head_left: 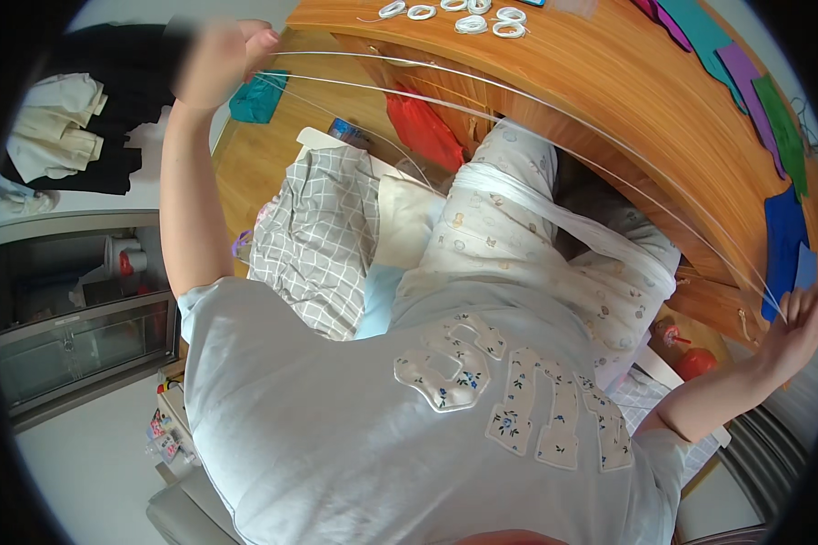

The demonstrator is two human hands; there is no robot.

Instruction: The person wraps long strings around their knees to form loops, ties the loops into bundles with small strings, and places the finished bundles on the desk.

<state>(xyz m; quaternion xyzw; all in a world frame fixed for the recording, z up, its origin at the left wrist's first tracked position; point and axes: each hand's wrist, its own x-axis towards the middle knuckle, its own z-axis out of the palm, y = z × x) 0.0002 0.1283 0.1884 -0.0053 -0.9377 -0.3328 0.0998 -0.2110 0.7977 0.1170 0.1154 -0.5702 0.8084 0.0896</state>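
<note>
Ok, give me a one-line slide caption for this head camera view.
Seated person's left hand and right hand stretch thin white cords taut above a wooden table.

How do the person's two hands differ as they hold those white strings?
The left hand is closed into a fist around the white strings, raised and blurred; the right hand has fingers spread and looks sharper. The left hand sits over the floor side, the right hand by the wooden desk edge. Both hold the same strings, stretched between them.
</note>
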